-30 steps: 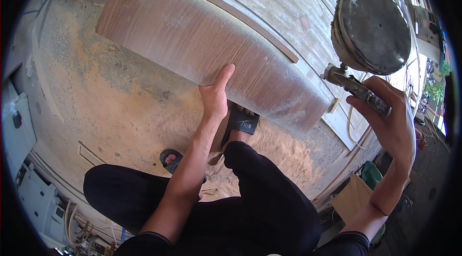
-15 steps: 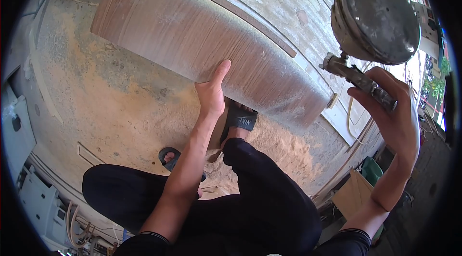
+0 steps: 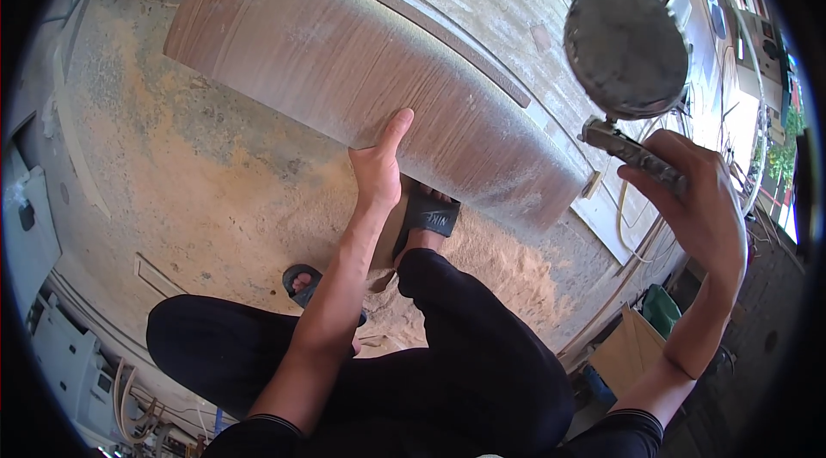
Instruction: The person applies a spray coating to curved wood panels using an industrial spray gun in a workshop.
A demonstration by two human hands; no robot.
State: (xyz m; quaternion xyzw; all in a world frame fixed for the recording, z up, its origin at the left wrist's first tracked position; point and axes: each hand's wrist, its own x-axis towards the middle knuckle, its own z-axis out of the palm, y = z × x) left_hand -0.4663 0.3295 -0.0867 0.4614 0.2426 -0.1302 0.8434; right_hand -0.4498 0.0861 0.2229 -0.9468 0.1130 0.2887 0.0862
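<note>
holds curved wood-grained panel [image 3: 370,71] over sawdust-strewn floor [image 3: 232,191], clasping near side in left hand [image 3: 379,170]; grips round-headed metal tool [image 3: 626,54] in right hand [image 3: 705,209], raised clear; shows whitish dust [image 3: 523,193] on panel; cannot tell finished extent.

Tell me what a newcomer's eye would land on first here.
Probably the metal tool with a round, dark head, held up at the upper right in the right hand. Next comes the long, curved wood-grained panel slanting across the upper middle, the left hand's thumb on its near edge. Below it, pale orange dust lies heaped beside a dark sandal.
</note>
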